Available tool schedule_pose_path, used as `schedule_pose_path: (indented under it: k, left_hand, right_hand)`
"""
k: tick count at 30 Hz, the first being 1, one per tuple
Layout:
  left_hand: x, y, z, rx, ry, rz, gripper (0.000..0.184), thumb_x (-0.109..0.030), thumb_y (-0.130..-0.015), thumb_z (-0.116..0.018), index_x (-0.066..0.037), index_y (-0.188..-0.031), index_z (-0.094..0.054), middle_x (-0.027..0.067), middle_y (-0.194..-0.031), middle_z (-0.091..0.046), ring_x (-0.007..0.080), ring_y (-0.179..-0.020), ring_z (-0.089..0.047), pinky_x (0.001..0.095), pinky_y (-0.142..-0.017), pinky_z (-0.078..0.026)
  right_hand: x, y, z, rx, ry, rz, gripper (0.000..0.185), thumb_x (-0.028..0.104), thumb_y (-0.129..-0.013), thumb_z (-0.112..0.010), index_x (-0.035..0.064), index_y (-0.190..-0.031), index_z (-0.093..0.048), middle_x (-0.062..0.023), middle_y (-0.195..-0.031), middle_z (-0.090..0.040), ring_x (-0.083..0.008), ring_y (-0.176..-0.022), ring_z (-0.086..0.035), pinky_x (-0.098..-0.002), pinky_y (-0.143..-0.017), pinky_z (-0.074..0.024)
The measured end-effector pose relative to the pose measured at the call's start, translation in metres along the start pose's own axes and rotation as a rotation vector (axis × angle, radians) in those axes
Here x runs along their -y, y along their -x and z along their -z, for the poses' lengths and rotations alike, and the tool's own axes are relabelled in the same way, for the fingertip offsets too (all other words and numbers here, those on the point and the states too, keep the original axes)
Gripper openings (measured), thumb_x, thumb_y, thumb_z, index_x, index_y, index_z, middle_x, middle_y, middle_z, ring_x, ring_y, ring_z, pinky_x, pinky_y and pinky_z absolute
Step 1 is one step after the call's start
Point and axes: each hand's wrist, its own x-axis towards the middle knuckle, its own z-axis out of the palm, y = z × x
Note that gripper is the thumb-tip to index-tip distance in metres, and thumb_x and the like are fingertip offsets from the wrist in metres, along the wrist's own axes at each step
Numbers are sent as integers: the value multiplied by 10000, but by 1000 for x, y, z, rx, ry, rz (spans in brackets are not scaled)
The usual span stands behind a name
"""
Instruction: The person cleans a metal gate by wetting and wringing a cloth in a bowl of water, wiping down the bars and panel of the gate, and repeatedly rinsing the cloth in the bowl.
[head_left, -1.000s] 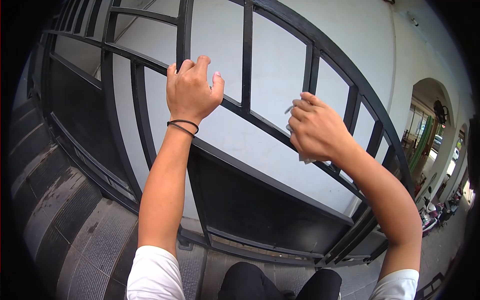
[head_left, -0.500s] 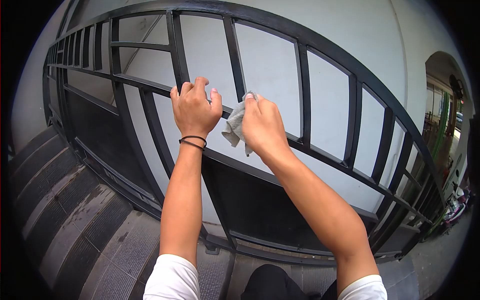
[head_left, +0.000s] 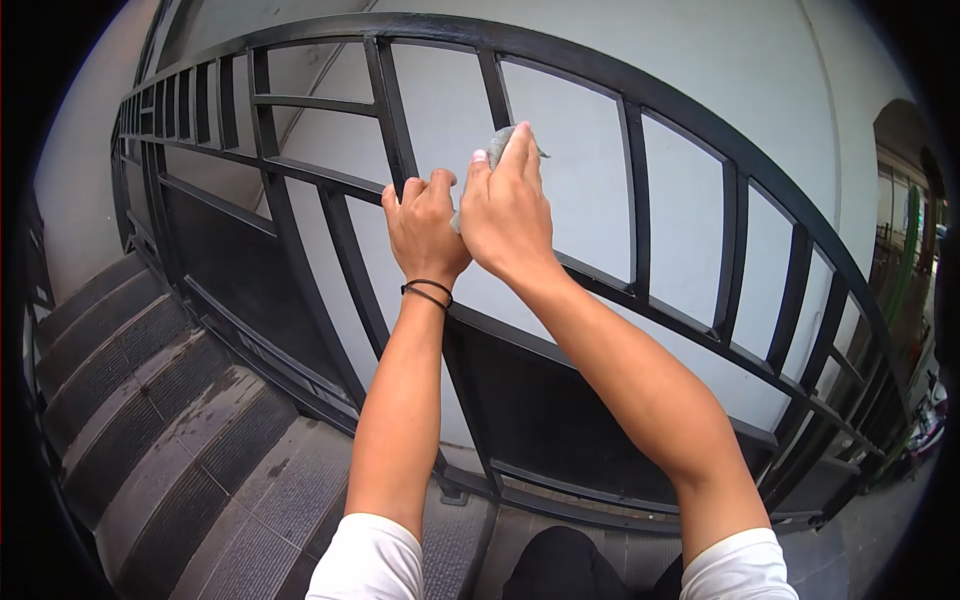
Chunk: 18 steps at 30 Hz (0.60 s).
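We see two bare hands side by side near the middle of the frame, up against a black metal railing (head_left: 636,190). The left hand (head_left: 425,230) holds on to the middle bar (head_left: 350,184) of the railing, at the foot of an upright bar (head_left: 388,110). Its fingers are bent over the bar, with small gaps between them. Its thumb is partly hidden by the other hand.

The right hand (head_left: 508,205) is just to the right of it and a bit higher. It has a grey cloth (head_left: 499,148) under its fingers, in the upper middle of the frame, by the next upright bar (head_left: 492,85). The long fingers are straight and close together, and the thumb sits apart on the left. We cannot tell how hard they press. A bit of cloth also pokes out between the two hands.

We see a thin black band (head_left: 428,292) on the left wrist. Grey stairs (head_left: 215,455) fill the lower left, and a pale wall (head_left: 740,80) stands behind the railing.
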Motion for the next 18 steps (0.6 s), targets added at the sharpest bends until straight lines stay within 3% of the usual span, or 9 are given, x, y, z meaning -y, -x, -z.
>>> schedule_pose_path:
  k: [4,6,8,10,12,15,18]
  left_hand:
    - [2,1,-6,-41,-8,1,182,-195,-784,-647,-60,-905,-627,81,-709,-616,246,-800,-577,443,-936,-363]
    - [-7,-1,4,8,3,58,174,-191,-783,-637,-56,-893,-631,84,-708,-623,245,-807,-582,458,-949,-361]
    - [-9,-2,7,42,47,110,166,-183,-783,-619,-51,-882,-632,89,-707,-631,246,-814,-586,469,-953,-360]
    - [-9,-1,5,31,57,102,163,-171,-779,-605,-48,-883,-630,91,-707,-634,248,-818,-586,471,-950,-361]
    - [-7,-1,2,-3,42,81,133,-171,-791,-600,-83,-890,-611,22,-650,-570,227,-771,-558,468,-954,-355]
    - [-7,0,2,-10,28,84,136,-182,-790,-605,-78,-878,-609,33,-667,-574,238,-787,-561,491,-969,-356]
    - [-7,0,5,35,-11,77,158,-173,-778,-603,-52,-877,-626,88,-709,-637,250,-819,-585,479,-959,-361]
  right_hand:
    - [-4,4,3,55,42,50,642,277,-1003,-362,-175,-1431,-201,-331,-1473,-297,-462,-1335,-381,-475,-1094,-341]
    - [22,-41,11,122,-165,-143,523,186,-978,-431,-197,-1311,-307,-375,-1315,-410,-469,-1273,-419,-486,-1071,-362]
    - [38,-78,17,236,-266,-316,455,192,-976,-432,-177,-1235,-378,-355,-1278,-447,-453,-1215,-480,-480,-1035,-403]
    - [39,-82,4,145,-213,-282,422,196,-976,-432,-156,-1207,-404,-341,-1269,-463,-450,-1196,-498,-478,-1018,-419]
    - [39,-83,2,51,-165,-248,391,199,-977,-433,-135,-1179,-431,-326,-1260,-478,-446,-1178,-517,-475,-1001,-435]
    - [37,-80,4,127,-193,-264,414,191,-973,-435,-140,-1222,-418,-326,-1272,-479,-454,-1190,-505,-474,-1002,-436]
    - [29,-67,-5,18,-144,-121,505,248,-991,-376,-129,-1324,-422,-303,-1343,-484,-413,-1231,-514,-456,-1051,-393]
